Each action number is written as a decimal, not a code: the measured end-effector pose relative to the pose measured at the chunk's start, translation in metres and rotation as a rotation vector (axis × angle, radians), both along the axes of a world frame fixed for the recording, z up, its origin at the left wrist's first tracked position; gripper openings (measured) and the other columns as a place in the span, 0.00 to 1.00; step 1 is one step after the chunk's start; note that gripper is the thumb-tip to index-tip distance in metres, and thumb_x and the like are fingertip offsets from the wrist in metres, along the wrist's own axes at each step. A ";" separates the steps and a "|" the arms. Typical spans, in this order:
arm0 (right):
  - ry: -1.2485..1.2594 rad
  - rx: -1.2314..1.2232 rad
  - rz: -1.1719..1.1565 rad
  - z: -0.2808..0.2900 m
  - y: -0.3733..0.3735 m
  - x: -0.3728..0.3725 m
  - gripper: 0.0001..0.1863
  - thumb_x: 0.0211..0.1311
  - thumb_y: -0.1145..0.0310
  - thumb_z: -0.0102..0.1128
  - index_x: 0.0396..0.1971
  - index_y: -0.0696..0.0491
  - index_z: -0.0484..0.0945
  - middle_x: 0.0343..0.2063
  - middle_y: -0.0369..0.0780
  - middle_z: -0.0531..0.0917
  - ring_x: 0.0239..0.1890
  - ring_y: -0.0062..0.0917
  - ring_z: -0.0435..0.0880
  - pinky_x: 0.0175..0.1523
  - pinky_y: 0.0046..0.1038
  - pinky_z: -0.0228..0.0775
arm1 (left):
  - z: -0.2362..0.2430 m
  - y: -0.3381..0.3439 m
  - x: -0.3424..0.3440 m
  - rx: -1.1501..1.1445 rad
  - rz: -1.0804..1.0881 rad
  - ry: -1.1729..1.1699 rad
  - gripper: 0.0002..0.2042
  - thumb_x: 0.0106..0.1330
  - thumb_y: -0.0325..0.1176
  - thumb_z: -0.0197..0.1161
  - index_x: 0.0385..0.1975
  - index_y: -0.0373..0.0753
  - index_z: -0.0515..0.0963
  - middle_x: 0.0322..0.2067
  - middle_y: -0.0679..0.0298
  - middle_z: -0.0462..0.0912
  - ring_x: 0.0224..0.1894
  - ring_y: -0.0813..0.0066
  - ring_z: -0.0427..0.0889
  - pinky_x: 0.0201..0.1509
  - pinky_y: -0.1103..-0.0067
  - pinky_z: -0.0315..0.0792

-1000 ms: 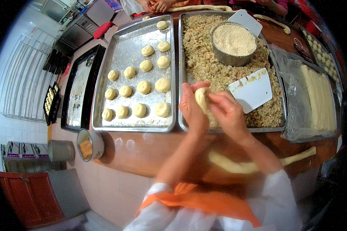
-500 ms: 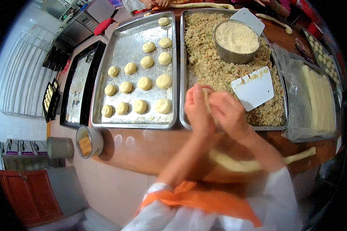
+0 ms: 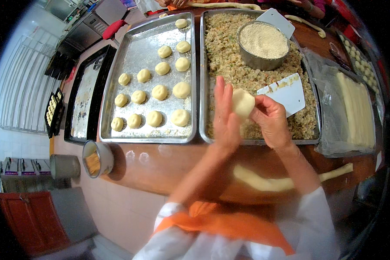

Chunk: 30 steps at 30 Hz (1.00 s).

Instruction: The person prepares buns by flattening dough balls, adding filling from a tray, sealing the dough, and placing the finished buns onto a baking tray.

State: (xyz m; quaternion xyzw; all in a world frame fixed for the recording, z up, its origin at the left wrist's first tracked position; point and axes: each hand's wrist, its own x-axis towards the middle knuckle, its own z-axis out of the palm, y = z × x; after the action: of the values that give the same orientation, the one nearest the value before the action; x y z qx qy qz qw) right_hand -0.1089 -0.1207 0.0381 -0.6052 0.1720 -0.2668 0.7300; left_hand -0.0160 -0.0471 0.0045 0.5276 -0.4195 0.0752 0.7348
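Observation:
A thin, flat round of pale dough point(image 3: 243, 104) is held up above the near side of a tray of chopped filling point(image 3: 223, 43). My right hand point(image 3: 271, 119) pinches its right edge between thumb and fingertips. On the other side, my left hand point(image 3: 226, 115) has its fingers stretched upward, its palm side against or close to the dough. A white scraper point(image 3: 286, 96) lies on the filling just beyond my right hand. Under my right forearm, a long dough strip point(image 3: 268, 184) rests on the wooden table.
Left of the filling, a metal tray point(image 3: 136, 43) carries rows of round filled buns point(image 3: 160, 92). A metal bowl of pale crumbs point(image 3: 263, 45) sits in the filling beside a second scraper point(image 3: 276, 22). Plastic-covered dough strips point(image 3: 355, 112) lie right; a small pot point(image 3: 98, 160) stands at the table's left edge.
My hands have moved apart from being close together, and the dough round now shows broad and flat between them. My left fingers have straightened.

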 end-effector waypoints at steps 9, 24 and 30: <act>-0.073 0.099 -0.166 0.015 -0.024 0.045 0.19 0.62 0.59 0.49 0.51 0.49 0.68 0.51 0.38 0.69 0.51 0.23 0.69 0.49 0.26 0.69 | 0.035 0.005 0.006 -0.276 -0.693 1.460 0.15 0.66 0.42 0.46 0.43 0.38 0.70 0.41 0.60 0.74 0.45 0.68 0.73 0.51 0.73 0.70; -0.044 0.351 0.179 -0.014 -0.005 0.031 0.24 0.55 0.69 0.59 0.51 0.53 0.63 0.41 0.34 0.72 0.44 0.17 0.72 0.46 0.20 0.69 | 0.027 0.006 0.010 0.007 -0.729 1.340 0.15 0.65 0.45 0.46 0.43 0.43 0.70 0.42 0.62 0.73 0.45 0.69 0.72 0.48 0.70 0.68; -0.005 0.260 0.138 -0.008 0.012 0.030 0.22 0.54 0.72 0.59 0.49 0.53 0.63 0.43 0.35 0.72 0.44 0.18 0.72 0.48 0.21 0.69 | 0.023 0.016 0.008 -0.015 -0.689 1.413 0.15 0.64 0.46 0.48 0.42 0.43 0.71 0.39 0.64 0.75 0.43 0.71 0.75 0.45 0.74 0.71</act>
State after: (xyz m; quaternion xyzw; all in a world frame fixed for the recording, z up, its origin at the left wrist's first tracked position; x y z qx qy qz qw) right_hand -0.0791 -0.1086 0.0296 -0.5155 0.1611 -0.1931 0.8192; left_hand -0.0079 -0.0309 0.0279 0.2856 0.0077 -0.5075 0.8129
